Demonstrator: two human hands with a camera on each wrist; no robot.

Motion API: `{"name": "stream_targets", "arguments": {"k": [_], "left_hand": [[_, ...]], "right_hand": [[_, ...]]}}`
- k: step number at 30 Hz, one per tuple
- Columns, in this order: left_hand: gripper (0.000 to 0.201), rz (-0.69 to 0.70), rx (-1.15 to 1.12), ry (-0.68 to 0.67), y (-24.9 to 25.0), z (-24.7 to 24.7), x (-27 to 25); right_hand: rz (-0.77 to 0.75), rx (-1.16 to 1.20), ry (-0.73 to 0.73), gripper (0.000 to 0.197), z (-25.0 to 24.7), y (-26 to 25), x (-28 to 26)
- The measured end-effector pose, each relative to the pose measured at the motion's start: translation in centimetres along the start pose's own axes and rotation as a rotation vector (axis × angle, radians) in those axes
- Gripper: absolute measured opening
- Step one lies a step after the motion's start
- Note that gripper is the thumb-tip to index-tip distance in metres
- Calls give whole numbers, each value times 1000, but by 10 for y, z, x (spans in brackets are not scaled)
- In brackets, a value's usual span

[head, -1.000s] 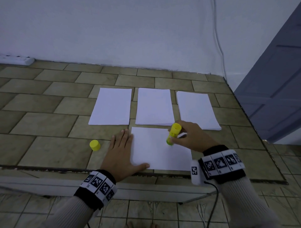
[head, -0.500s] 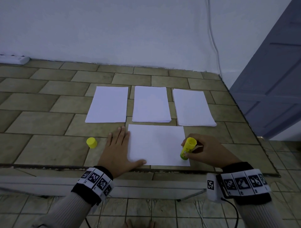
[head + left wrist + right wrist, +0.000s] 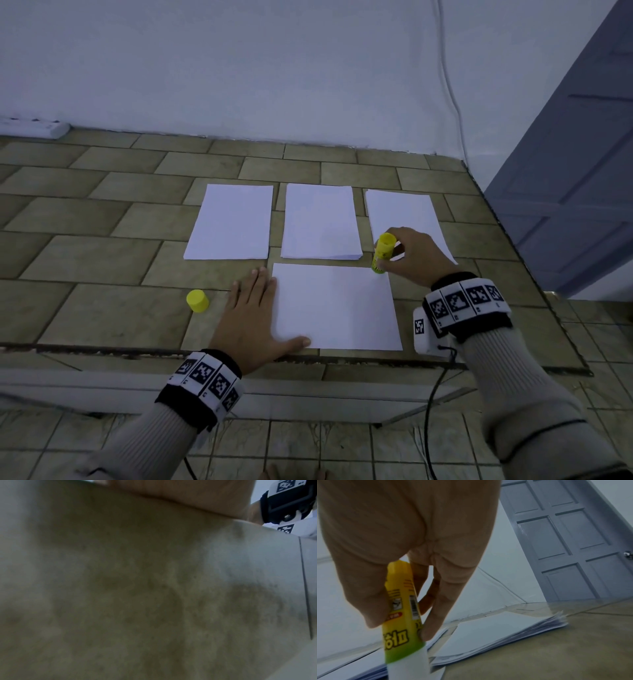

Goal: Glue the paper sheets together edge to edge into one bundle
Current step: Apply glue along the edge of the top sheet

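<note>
Fingers (image 3: pixel 260 284) of left hand (image 3: pixel 253 318) flat, pinning single sheet (image 3: pixel 335 308) at left edge. Right hand (image 3: pixel 414 257) grips glue stick (image 3: pixel 382 253), tip at sheet's far right corner. Risk: sheet creeps or creases under drag. Right wrist view alone shows stack's (image 3: pixel 505 635) ragged edges.

The left hand (image 3: pixel 255 318) lies flat, fingers straight and thumb spread, while the right hand (image 3: pixel 412 257) is raised on a bent wrist, thumb and fingers (image 3: pixel 435 616) pinching a glue stick (image 3: pixel 382 253) held upright.
</note>
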State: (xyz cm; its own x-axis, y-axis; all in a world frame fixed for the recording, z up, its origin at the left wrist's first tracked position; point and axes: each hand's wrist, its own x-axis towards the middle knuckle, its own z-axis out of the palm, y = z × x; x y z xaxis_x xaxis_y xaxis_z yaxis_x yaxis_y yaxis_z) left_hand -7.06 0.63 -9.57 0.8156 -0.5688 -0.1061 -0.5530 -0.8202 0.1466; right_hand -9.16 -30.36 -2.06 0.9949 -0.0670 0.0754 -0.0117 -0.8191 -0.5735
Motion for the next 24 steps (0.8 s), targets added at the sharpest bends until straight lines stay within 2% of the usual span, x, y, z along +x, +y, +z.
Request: {"name": "stream_targets", "arguments": {"k": [4,7,11,13,16,19,21,24], "left_hand": [[140,1,-16,2,-1,1,0],[140,0,-14,5,0,0,1],[137,1,-16,13,-2,2,1],[137,5,-19,21,-2,4,1],[138,1,-6,3,-1,3,1],[139,0,3,-5,-1,1,1],[138,2,11,-13,-1,1,1],[138,9,14,-16,-1,1,1]], "right_hand": [[100,-46,51,30,-1,-5,-5],[203,-245,63,36,-10,-3,-19],[306,-530,-168,39,-12,2,-33],[324,-575,-220,34,-9,3,-39],[359,-482,-173,32,-13,5,-46],[466,-149,-30,26,-24,11,-50],[540,19,101,32,-29,17,-53],[609,89,236,45,-32,27,-55]]}}
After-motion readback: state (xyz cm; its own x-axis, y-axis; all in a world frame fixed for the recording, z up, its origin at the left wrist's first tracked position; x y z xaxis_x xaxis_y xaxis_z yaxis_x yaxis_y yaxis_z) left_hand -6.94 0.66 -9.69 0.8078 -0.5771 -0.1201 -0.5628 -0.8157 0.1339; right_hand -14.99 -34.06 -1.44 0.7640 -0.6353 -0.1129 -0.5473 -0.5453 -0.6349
